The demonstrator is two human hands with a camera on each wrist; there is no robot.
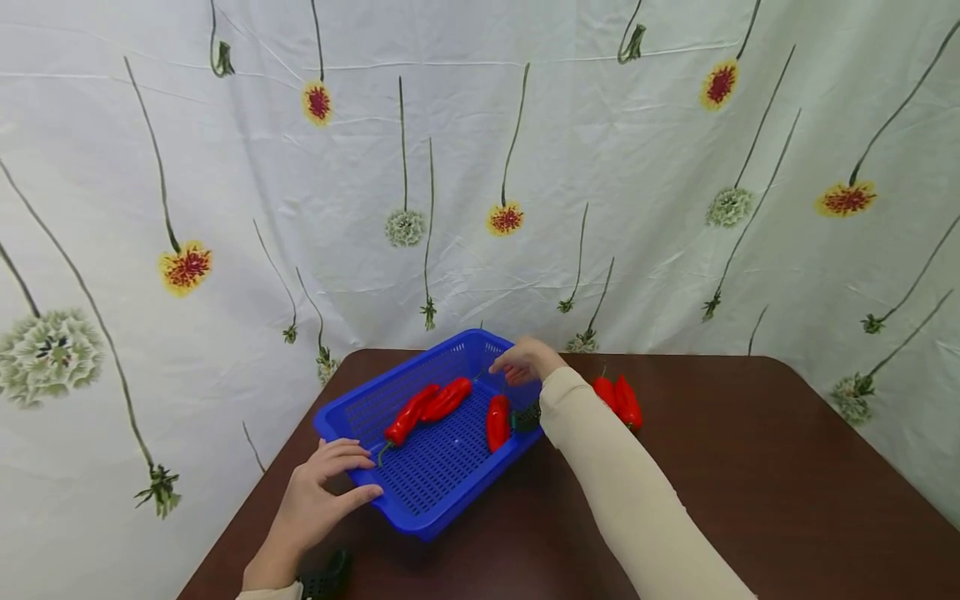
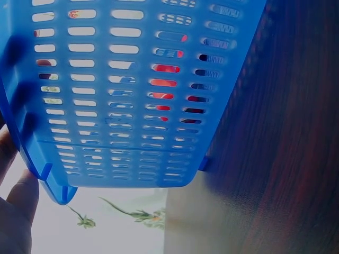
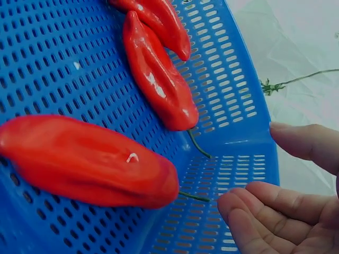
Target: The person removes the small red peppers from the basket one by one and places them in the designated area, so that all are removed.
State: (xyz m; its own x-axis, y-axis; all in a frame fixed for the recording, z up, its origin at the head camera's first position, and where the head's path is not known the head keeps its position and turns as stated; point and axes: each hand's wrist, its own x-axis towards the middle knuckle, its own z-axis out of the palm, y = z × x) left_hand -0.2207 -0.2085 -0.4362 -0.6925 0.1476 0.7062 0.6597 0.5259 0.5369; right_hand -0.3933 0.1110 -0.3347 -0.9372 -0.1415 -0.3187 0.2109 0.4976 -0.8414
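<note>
A blue plastic basket (image 1: 423, 521) with slotted walls stands at an angle on the table. My left hand (image 1: 322, 492) grips its near left rim, thumb and fingers around the edge; in the left wrist view the fingertips (image 2: 24, 198) show at the rim. Over the basket's far right end hangs my right hand (image 1: 525, 360), fingers loosely bent, nothing between them. Inside the basket lie a red pepper (image 1: 408, 415), a second red pepper (image 1: 447, 400) touching it, and a third red pepper (image 3: 90, 161) apart, its green stem pointing towards my right fingers.
To the right of the basket, partly behind my right sleeve (image 1: 615, 492), two more red peppers (image 1: 628, 404) lie on the dark brown table (image 1: 750, 467). A white cloth (image 1: 480, 283) printed with flowers hangs behind the table. Dark wrist cameras sit on both wrists.
</note>
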